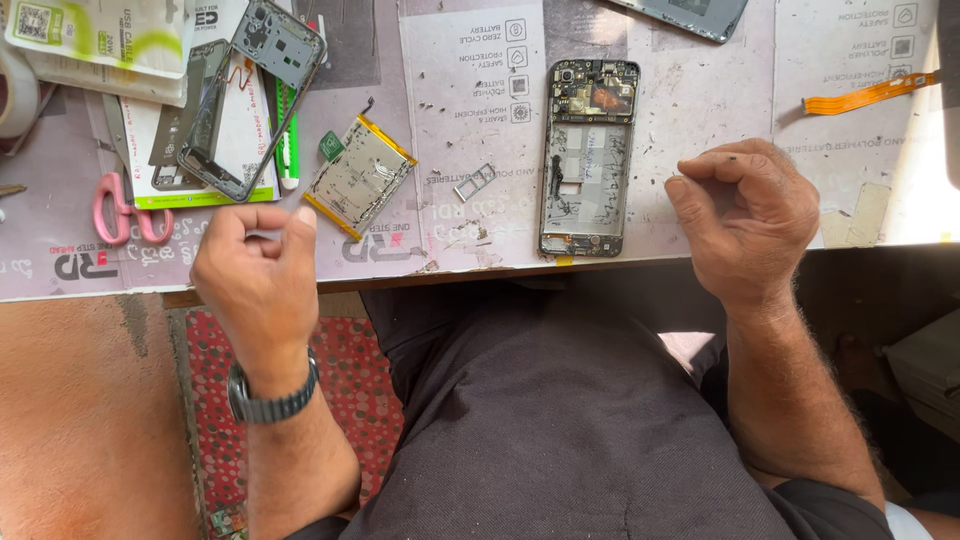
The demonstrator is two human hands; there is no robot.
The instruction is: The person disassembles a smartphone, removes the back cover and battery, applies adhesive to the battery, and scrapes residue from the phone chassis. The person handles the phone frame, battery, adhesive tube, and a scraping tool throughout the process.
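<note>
- Head view: the left hand [258, 275] is seen at 9 o'clock of the frame, over the near edge of the worktable [700, 120]; its fingers are curled together loosely, thumb tip against the forefinger, and whether anything small is pinched there cannot be told.
- A dark wristwatch [268, 400] is worn on the left wrist.
- The right hand [745, 220] is seen at 3 o'clock, fingers curled in against the thumb, nothing visibly held.
- An opened phone chassis [588, 158], its circuit board exposed at the far end, lies flat between the two hands, at 12 o'clock from the person's lap.
- A small SIM tray [474, 182] lies just at 9 o'clock of the chassis.
- A yellow-edged phone battery [360, 176] lies tilted, at 12 o'clock from the left hand.
- A bare phone frame [250, 100] rests at 11 o'clock, with pink-handled scissors [125, 212] at 9 o'clock of the left hand.
- An orange flex cable [868, 94] lies at 1 o'clock of the right hand.
</note>
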